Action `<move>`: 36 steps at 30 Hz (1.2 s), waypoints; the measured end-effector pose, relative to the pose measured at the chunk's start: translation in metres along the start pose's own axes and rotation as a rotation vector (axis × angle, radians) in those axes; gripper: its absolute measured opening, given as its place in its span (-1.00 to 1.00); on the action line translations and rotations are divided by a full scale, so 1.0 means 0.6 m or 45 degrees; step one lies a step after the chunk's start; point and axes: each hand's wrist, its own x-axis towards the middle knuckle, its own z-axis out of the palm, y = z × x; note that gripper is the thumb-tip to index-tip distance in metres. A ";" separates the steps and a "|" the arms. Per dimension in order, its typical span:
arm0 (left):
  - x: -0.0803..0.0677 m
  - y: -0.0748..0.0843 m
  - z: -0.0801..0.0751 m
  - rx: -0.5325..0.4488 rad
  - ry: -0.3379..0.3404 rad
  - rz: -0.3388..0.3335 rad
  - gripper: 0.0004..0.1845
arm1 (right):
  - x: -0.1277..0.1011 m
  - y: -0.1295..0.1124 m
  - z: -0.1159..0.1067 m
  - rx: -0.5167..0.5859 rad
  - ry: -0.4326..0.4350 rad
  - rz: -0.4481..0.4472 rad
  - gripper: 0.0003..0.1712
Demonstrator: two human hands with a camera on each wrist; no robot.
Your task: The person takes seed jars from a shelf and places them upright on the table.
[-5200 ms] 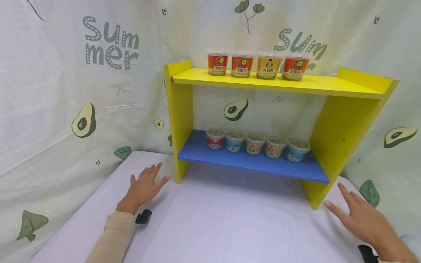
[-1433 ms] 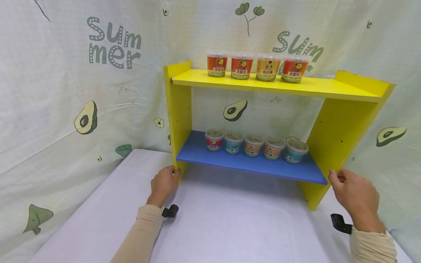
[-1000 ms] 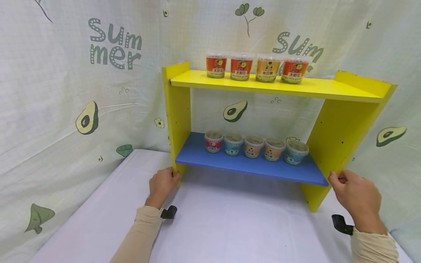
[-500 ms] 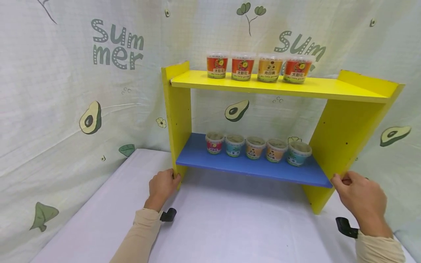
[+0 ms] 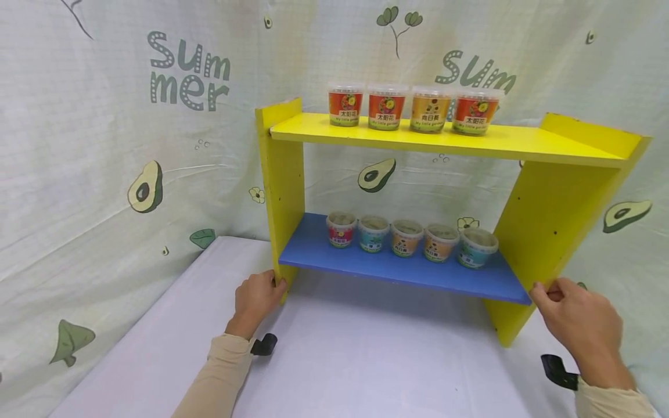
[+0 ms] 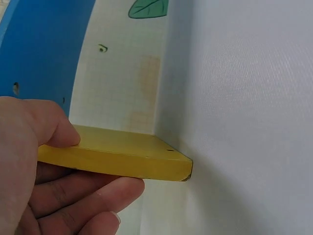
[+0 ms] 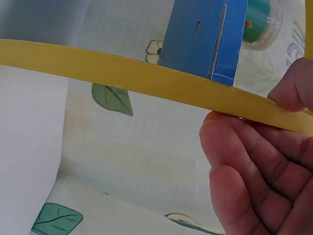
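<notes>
Gripping the yellow shelf unit (image 5: 549, 215) at both ends, the person holds it near the foot of each side panel, where it stands on the white table (image 5: 366, 366) against the printed cloth backdrop (image 5: 104, 145). The left hand (image 5: 254, 297) pinches the front edge of the shelf unit's left panel, thumb on one face and fingers (image 6: 93, 196) curled on the other. The right hand (image 5: 577, 322) clamps the right panel's edge the same way, thumb above and fingers (image 7: 244, 161) wrapped beneath. On the unit's blue lower board (image 5: 397, 270) five small cups (image 5: 407, 237) stand in a row toward the back. On its yellow top board (image 5: 470, 142) four lidded tubs (image 5: 407, 107) sit side by side, left of the middle.
</notes>
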 end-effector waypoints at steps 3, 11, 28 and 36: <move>0.000 -0.001 0.000 -0.010 -0.004 0.004 -0.72 | -0.002 0.000 -0.001 -0.025 -0.012 0.004 -0.63; 0.006 -0.002 0.003 -0.029 0.015 -0.005 -0.71 | 0.002 -0.001 -0.006 -0.045 -0.029 0.013 -0.61; 0.013 -0.010 0.013 -0.129 -0.042 -0.048 -0.75 | 0.016 0.000 -0.004 0.078 -0.293 0.203 -0.53; 0.013 -0.011 0.018 -0.119 -0.054 -0.067 -0.66 | 0.021 0.012 0.005 0.078 -0.453 0.145 -0.34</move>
